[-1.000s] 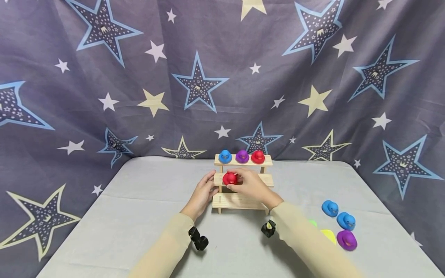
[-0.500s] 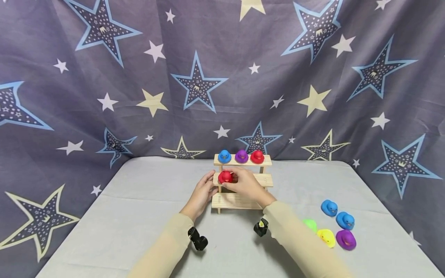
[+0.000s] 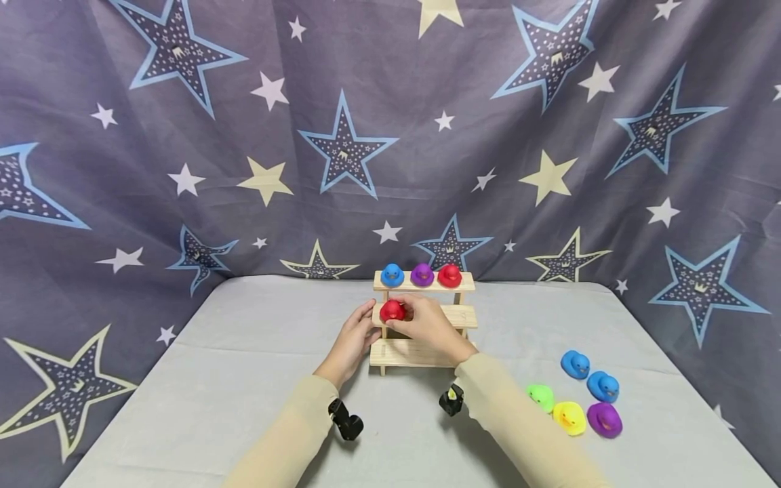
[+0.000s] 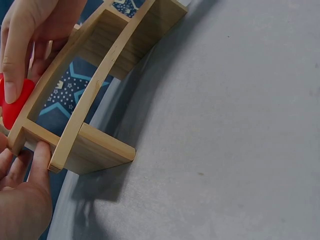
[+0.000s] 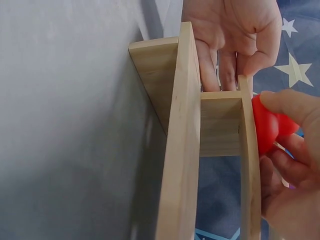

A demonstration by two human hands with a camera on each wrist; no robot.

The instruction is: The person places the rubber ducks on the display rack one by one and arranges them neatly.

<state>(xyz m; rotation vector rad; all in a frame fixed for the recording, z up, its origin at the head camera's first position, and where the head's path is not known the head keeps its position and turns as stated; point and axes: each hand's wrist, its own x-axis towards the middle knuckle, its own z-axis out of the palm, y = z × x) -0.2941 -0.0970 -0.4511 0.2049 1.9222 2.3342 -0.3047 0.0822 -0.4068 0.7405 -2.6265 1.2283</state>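
A small wooden three-tier stand (image 3: 403,351) stands on the table. My right hand (image 3: 424,324) pinches a red rubber duck (image 3: 392,311) between thumb and fingers at the left end of its middle shelf. In the right wrist view the duck (image 5: 267,122) sits right against the shelf board, partly covered by my fingers. At the stand's left side, my left hand (image 3: 354,339) rests its fingertips against the side panel and shelf end; the left wrist view shows these fingers (image 4: 40,162) extended. On the top shelf sit a blue duck (image 3: 392,275), a purple duck (image 3: 422,274) and another red duck (image 3: 449,275).
To the right on the grey tabletop (image 3: 262,407) lie two blue ducks, one nearer the front (image 3: 603,386), along with a green duck (image 3: 540,397), a yellow duck (image 3: 570,417) and a purple duck (image 3: 605,420). A star-patterned curtain (image 3: 256,224) hangs behind the table.
My right hand has moved the red duck leftward along the middle shelf to its left end. The left hand stays at the stand's side. The green and yellow ducks have come into fuller view.
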